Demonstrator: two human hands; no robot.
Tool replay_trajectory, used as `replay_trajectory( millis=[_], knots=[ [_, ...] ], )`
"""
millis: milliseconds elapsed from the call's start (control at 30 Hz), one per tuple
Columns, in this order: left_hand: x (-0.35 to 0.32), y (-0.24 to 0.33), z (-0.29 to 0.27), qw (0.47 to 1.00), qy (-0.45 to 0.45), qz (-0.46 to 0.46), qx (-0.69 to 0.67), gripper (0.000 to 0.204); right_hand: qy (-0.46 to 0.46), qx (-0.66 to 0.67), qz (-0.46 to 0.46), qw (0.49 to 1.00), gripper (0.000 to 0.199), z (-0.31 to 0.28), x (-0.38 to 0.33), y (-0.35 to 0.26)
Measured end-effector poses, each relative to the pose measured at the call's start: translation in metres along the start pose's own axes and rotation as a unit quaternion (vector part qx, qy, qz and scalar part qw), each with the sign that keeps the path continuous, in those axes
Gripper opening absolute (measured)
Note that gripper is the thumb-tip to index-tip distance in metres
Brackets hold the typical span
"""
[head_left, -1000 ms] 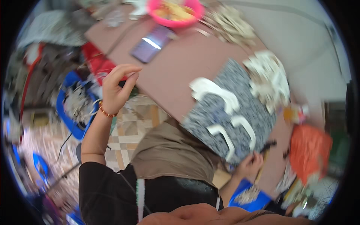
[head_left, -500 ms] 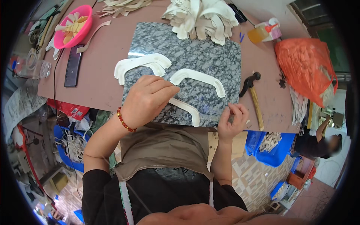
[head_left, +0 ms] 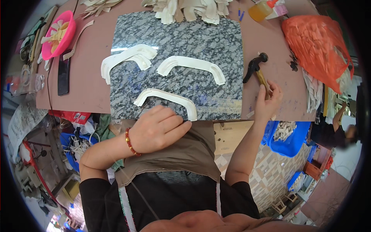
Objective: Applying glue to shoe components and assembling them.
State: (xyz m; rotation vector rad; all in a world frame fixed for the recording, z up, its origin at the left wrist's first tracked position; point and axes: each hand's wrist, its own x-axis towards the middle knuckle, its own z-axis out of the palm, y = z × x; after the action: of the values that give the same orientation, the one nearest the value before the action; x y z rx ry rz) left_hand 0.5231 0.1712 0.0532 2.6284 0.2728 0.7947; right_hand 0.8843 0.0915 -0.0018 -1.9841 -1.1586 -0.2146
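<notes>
A grey speckled stone slab (head_left: 193,50) is laid on the brown worktable (head_left: 89,81), its near edge close to the table's near edge. Three cream curved strips are laid on the slab. The near curved strip (head_left: 166,98) is positioned along the slab's near edge. A second curved strip (head_left: 192,65) is placed farther in, right of centre. A stacked pair of strips (head_left: 125,60) is set at the slab's left edge and partly overhangs it.

The left hand (head_left: 158,129) is held at the near edge of the slab, knuckles up. Its fingers are loosely curled and kept together, and the fingertips are touching, or almost touching, the right end of the near curved strip. Nothing is clamped in this hand. A red bead bracelet (head_left: 130,142) is worn on the wrist.

The right hand (head_left: 268,104) is placed on the table to the right of the slab. Its fingers are closed around the wooden handle of a hammer (head_left: 257,71), whose dark head points to the far side, just beside the slab's right edge.

A pile of cream cut pieces (head_left: 189,9) is located at the slab's far edge. A pink bowl (head_left: 58,34) is found at the far left, an orange plastic bag (head_left: 317,46) at the far right, and a blue bin (head_left: 290,135) below the table on the right.
</notes>
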Motion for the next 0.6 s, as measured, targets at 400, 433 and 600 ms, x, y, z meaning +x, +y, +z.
replay_trajectory(
  millis=[400,433,600],
  knots=[
    [-0.034,-0.017,-0.011,0.946,0.074,-0.239,0.206,0.030,-0.135,-0.106,-0.017,0.985,0.033,0.031,0.038,0.005],
    [-0.035,-0.021,-0.013,0.947,0.075,-0.237,0.204,0.030,-0.144,-0.129,-0.038,0.980,0.033,0.034,0.041,0.012],
    [-0.030,-0.033,-0.031,0.960,0.174,-0.215,0.039,0.021,-0.119,-0.171,-0.037,0.977,0.028,0.023,0.044,0.018]
  ],
)
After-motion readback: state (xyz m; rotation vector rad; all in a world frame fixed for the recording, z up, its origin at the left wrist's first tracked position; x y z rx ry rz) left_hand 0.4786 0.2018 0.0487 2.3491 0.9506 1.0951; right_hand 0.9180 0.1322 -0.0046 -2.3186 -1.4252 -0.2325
